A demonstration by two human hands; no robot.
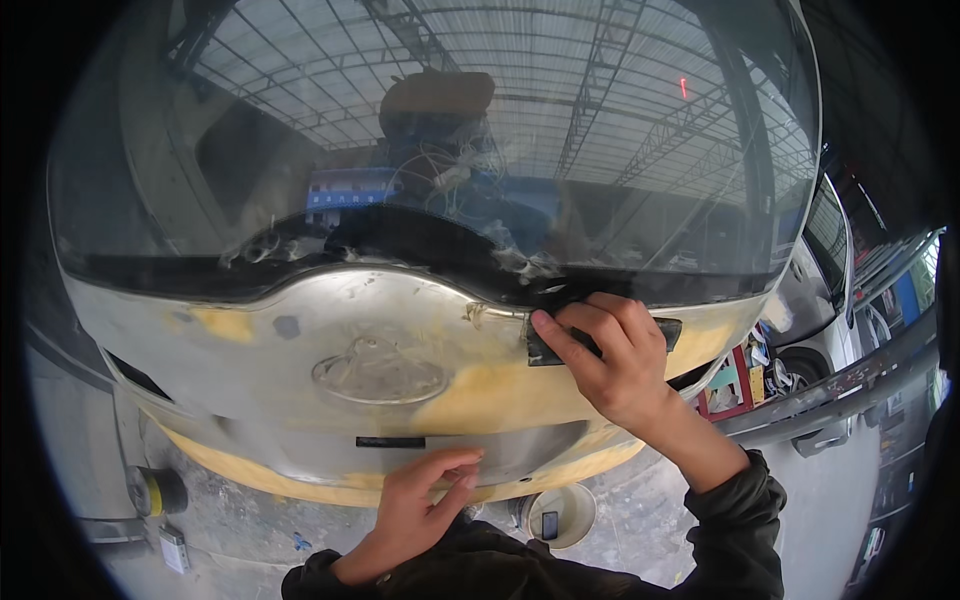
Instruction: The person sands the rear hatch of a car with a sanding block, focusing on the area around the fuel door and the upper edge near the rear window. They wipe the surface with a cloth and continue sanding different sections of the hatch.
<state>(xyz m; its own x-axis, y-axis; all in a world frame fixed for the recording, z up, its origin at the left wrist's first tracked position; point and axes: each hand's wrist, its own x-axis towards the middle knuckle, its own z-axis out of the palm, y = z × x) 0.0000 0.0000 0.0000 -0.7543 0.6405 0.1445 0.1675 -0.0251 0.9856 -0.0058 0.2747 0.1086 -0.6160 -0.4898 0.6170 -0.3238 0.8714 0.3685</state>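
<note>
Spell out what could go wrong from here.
The right hand holds the block close to the glass, so a slip upward might scratch it. Its bare knuckles could scrape on the panel. The open bucket on the floor, near the person, might get kicked.

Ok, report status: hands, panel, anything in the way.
Right hand gripping dark block against car panel, upper right. Left hand lower, seemingly empty, loosely curled. Panel mottled grey and yellow. No obstruction visible beside the block.
</note>
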